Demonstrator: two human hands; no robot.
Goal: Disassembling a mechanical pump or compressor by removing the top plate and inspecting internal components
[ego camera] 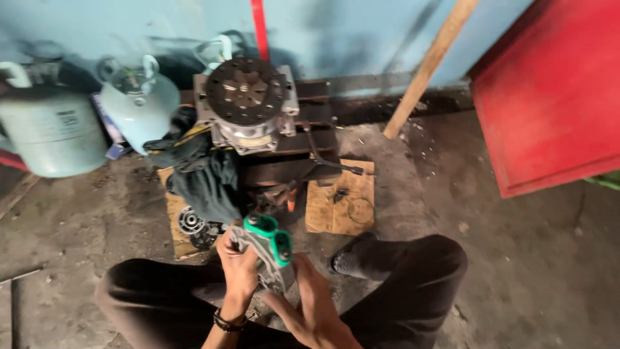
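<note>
At the bottom centre of the frame, the right hand point(316, 310) and left hand point(237, 265) both clasp a grey metal part with green gaskets point(268, 249). Its long axis runs upward, green end toward the compressor point(248, 103) above.

You are wearing dark trousers point(413, 271) and a dark shoe point(349, 258); a black beaded bracelet point(227, 322) is circling your left wrist, left of those trousers' right knee. Forearms bare, sleeveless.

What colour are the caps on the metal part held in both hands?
Green caps on the grey metal part, clearest in the head view.
</note>
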